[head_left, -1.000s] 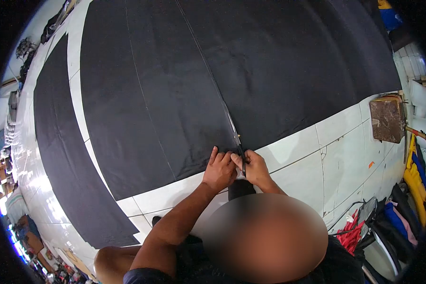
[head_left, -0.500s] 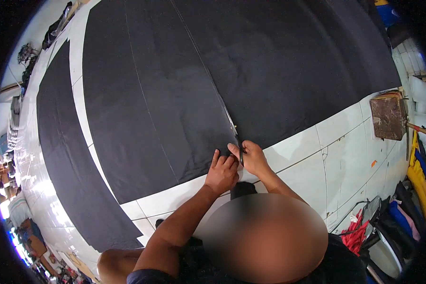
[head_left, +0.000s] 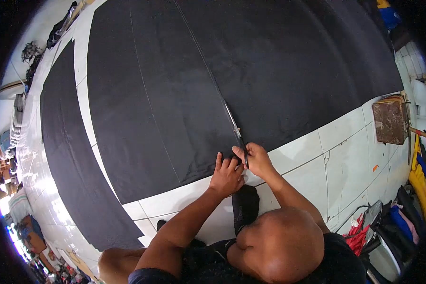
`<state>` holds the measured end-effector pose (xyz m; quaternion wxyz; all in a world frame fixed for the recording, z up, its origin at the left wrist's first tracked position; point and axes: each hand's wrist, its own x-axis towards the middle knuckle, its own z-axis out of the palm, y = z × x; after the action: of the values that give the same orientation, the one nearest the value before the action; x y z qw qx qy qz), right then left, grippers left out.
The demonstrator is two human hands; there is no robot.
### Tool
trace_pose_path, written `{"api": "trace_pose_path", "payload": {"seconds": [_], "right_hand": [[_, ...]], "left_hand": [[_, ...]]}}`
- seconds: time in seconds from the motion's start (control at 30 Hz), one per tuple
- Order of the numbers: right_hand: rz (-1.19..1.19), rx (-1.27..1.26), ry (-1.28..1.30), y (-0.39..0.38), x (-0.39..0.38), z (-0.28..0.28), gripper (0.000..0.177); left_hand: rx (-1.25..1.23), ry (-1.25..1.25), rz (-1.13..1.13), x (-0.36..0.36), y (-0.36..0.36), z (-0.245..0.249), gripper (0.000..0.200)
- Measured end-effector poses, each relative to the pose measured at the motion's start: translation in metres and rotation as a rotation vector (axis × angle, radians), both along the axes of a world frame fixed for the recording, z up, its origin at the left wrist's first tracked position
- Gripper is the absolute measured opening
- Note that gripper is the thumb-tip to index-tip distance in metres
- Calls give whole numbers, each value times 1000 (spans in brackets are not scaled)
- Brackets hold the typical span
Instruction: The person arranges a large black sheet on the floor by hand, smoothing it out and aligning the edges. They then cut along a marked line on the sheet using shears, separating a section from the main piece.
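A large sheet of black fabric [head_left: 288,71] lies on the white tiled floor, crossed by thin pale lines. My right hand [head_left: 256,159] is wrapped round the black handles of scissors [head_left: 233,120], whose blades lie along the long line at the sheet's near edge. Close beside it, my left hand [head_left: 227,176] rests at the fabric's edge, fingers bent and the index finger extended; whether it pinches the cloth is hard to see. A narrower black strip [head_left: 75,156] lies apart on the left.
A brown block-like object [head_left: 389,120] stands at the right by the sheet's corner. Red cloth [head_left: 357,235] and yellow cloth [head_left: 419,182] lie in piles at the lower right. My bent knee [head_left: 281,236] and a dark sock [head_left: 245,206] are just below my hands.
The view has shifted slightly. The scissors' blades look longer and more exposed along the line, and both hands appear a little further right and lower in view.
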<state>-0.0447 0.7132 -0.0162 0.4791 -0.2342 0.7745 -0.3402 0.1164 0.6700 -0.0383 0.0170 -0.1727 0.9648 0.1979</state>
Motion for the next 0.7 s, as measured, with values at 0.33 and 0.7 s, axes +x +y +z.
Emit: {"api": "trace_pose_path", "payload": {"seconds": [0.33, 0.7], "right_hand": [[-8, 4, 47, -22, 1, -29, 65], [1, -29, 42, -85, -22, -26, 65]], "left_hand": [[78, -81, -10, -4, -1, 4, 46], [31, -6, 20, -4, 0, 1, 68]]}}
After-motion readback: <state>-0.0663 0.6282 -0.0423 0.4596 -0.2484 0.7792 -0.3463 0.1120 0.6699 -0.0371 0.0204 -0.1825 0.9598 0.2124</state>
